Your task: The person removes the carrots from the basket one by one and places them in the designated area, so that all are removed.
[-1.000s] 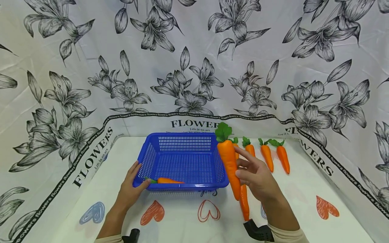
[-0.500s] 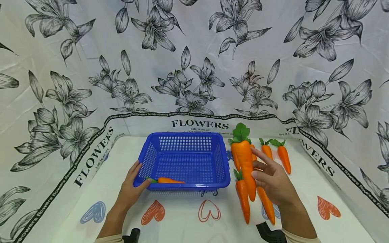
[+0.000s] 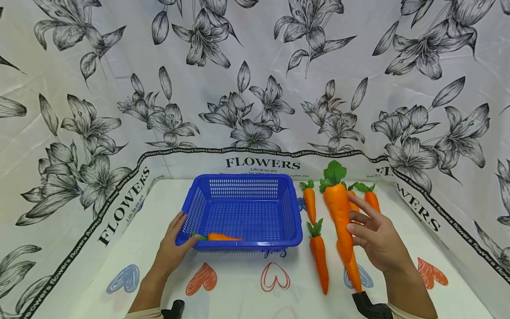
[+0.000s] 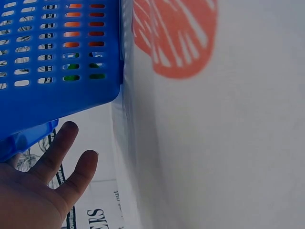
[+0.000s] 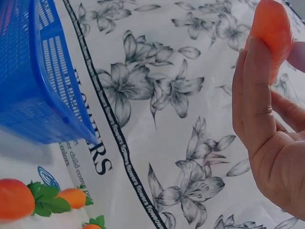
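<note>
My right hand (image 3: 376,237) pinches a large orange carrot (image 3: 336,210) with green leaves between thumb and fingers. Leaves up, it is held over other carrots right of the blue basket (image 3: 255,244). In the right wrist view the carrot (image 5: 272,26) shows end-on between fingers and thumb. My left hand (image 3: 171,246) rests at the basket's front left corner, thumb on the front rim and fingers along the left side. The left wrist view shows straight, spread fingers (image 4: 78,177) beside the basket wall (image 4: 52,95). One carrot (image 3: 223,237) lies inside the basket, partly hidden by its front rim.
Smaller carrots lie on the white table cover (image 3: 239,283): one at the back (image 3: 309,204), one in front (image 3: 319,261), one at the far right (image 3: 372,200). The held carrot partly covers another carrot (image 3: 353,272). A flower-print curtain (image 3: 255,110) hangs behind.
My right hand has moved right with the large carrot, from beside the basket's right rim to over the carrots farther right. My left hand and the basket stay in place.
</note>
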{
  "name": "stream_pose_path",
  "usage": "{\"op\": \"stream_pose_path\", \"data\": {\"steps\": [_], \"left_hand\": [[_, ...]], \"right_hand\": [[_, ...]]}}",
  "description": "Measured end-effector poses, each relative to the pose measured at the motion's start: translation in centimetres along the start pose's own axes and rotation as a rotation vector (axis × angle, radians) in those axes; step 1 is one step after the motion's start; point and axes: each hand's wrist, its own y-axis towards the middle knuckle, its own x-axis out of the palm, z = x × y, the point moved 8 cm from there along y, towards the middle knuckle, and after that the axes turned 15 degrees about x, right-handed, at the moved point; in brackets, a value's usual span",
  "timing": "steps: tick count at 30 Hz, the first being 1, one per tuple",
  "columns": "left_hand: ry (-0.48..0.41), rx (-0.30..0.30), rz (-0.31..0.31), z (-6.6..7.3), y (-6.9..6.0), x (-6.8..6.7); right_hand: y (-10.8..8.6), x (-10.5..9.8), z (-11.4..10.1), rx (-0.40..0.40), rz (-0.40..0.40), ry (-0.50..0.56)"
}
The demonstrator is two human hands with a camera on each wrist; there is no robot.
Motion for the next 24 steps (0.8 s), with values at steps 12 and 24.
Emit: {"op": "stream_pose_path", "data": {"steps": [12,24], "left_hand": [[0.002,-0.001,0.006,-0.3,-0.1,0.2],[-0.002,0.002,0.009,-0.2,-0.1,0.1]], "right_hand": [[-1.0,-1.9,-0.4,-0.029,0.026,0.004],[-2.1,-4.4,-0.4,-0.016,0.091,0.02]]}}
